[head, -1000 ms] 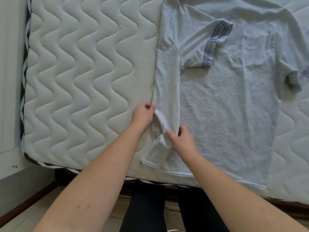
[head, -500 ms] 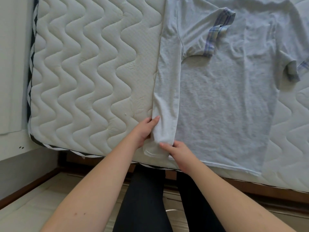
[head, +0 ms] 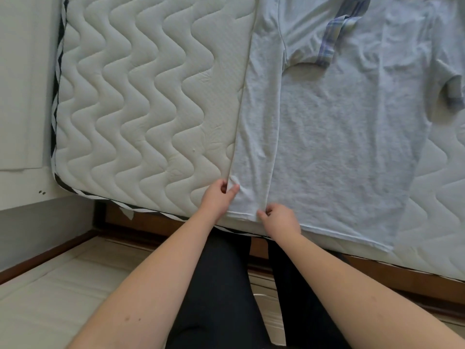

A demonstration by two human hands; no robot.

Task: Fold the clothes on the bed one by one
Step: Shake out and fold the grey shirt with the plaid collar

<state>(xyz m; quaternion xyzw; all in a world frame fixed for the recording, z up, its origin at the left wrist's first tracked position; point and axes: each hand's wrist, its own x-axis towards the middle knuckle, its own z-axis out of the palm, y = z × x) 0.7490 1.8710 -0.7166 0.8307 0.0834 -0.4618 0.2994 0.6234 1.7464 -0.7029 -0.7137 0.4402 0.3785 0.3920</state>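
A light grey T-shirt [head: 339,137] with plaid-trimmed sleeves lies flat on the bare quilted mattress [head: 141,102]. Its left side is folded inward as a long strip, and the left sleeve lies across the chest. My left hand [head: 219,197] pinches the outer fold edge of that strip near the hem. My right hand [head: 279,219] pinches the strip's inner edge at the hem, close to the mattress's front edge. The shirt's collar is out of view at the top.
The mattress's left half is bare quilting. A white wall or panel [head: 22,84] runs along the left. The brown bed frame [head: 377,265] shows below the mattress edge, with my dark-trousered legs [head: 226,285] and pale floor [head: 50,298] beneath.
Both hands slid down the folded strip toward the hem, flattening the bunched lower corner. The strip now lies straight along the shirt's left side.
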